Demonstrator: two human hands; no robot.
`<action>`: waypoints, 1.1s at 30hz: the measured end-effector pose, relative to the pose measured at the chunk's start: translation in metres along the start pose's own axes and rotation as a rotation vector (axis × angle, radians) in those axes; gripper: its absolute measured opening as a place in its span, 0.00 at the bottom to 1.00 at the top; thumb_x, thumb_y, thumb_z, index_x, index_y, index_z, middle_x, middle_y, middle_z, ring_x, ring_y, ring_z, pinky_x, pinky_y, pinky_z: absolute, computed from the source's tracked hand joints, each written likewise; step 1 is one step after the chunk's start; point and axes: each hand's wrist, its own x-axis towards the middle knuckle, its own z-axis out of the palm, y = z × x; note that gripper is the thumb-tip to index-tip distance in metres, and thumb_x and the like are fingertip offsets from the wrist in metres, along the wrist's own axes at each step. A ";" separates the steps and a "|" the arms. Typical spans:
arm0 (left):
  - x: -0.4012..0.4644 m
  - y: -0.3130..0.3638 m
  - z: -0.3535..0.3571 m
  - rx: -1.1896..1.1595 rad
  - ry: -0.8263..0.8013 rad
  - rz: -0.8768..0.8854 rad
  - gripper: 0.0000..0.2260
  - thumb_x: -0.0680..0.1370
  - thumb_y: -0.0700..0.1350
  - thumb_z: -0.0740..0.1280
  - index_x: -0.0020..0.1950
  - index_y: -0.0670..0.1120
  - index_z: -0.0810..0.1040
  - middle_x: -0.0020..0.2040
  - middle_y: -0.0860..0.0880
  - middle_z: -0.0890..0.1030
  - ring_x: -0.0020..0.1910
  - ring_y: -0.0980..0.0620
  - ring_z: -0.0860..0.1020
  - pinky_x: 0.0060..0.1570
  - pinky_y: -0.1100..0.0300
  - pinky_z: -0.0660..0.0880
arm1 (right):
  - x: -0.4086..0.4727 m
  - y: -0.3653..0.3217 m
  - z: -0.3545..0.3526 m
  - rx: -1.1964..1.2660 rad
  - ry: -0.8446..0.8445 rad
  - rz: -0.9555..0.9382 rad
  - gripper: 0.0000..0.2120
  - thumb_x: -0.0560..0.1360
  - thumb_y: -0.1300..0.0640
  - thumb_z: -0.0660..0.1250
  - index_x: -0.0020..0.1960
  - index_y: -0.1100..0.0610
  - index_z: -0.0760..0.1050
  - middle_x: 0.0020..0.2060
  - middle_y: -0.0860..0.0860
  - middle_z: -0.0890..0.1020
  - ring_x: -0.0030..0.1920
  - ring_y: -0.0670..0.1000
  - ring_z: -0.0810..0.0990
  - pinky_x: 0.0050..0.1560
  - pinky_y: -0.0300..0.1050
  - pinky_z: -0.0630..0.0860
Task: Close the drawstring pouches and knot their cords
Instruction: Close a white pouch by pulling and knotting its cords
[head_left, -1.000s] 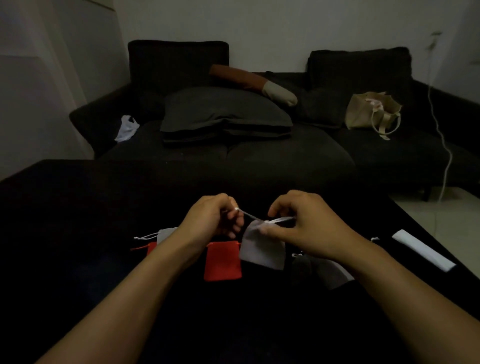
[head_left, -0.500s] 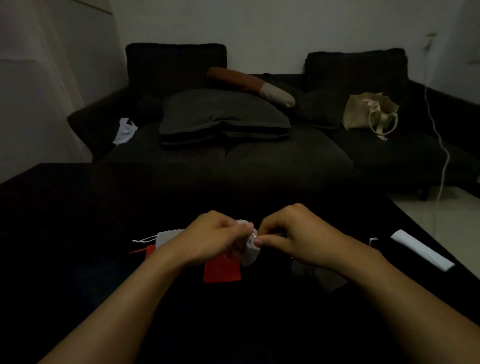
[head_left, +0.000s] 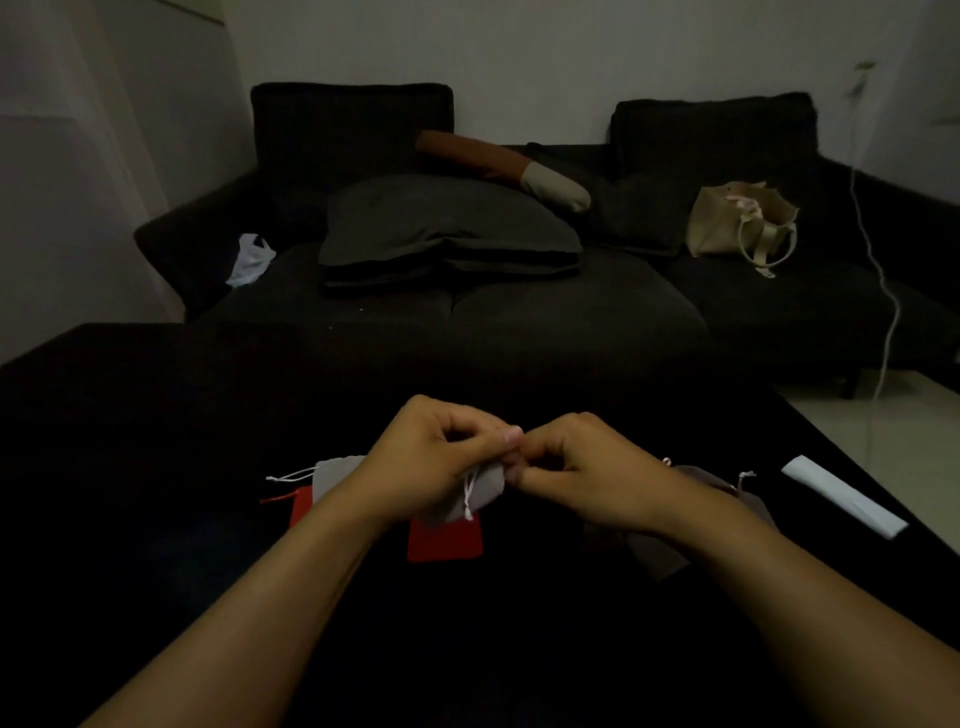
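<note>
Left hand (head_left: 431, 462) and right hand (head_left: 587, 475) curled, fingertips meeting, pinching grey pouch (head_left: 480, 491) and its white cord (head_left: 470, 491) above dark table (head_left: 156, 467), red pouch (head_left: 445, 540) at 6 o'clock, bare tabletop toward 9 o'clock, table edge near 3 o'clock beside white strip (head_left: 844, 496).

Black table (head_left: 156, 467) — pouches (head_left: 444, 540), white strip (head_left: 841, 496)
</note>
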 end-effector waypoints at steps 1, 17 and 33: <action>0.000 -0.001 0.000 -0.051 0.012 -0.044 0.08 0.77 0.42 0.69 0.43 0.41 0.86 0.45 0.44 0.86 0.46 0.52 0.84 0.52 0.61 0.79 | 0.000 0.000 0.000 0.016 0.032 0.005 0.11 0.76 0.55 0.69 0.36 0.55 0.81 0.27 0.50 0.77 0.28 0.40 0.72 0.31 0.41 0.70; -0.004 0.010 0.003 -0.073 0.082 -0.044 0.14 0.69 0.48 0.72 0.42 0.37 0.86 0.39 0.40 0.85 0.37 0.53 0.82 0.39 0.65 0.78 | -0.010 -0.015 -0.014 0.474 0.194 -0.094 0.06 0.73 0.64 0.73 0.50 0.63 0.84 0.40 0.54 0.87 0.42 0.50 0.86 0.43 0.37 0.79; -0.009 0.021 -0.007 -0.339 -0.015 -0.267 0.07 0.76 0.42 0.67 0.43 0.42 0.84 0.35 0.49 0.84 0.31 0.59 0.80 0.30 0.67 0.75 | -0.005 -0.019 -0.009 0.724 0.065 0.182 0.06 0.82 0.59 0.60 0.48 0.58 0.73 0.29 0.51 0.67 0.26 0.45 0.62 0.25 0.37 0.57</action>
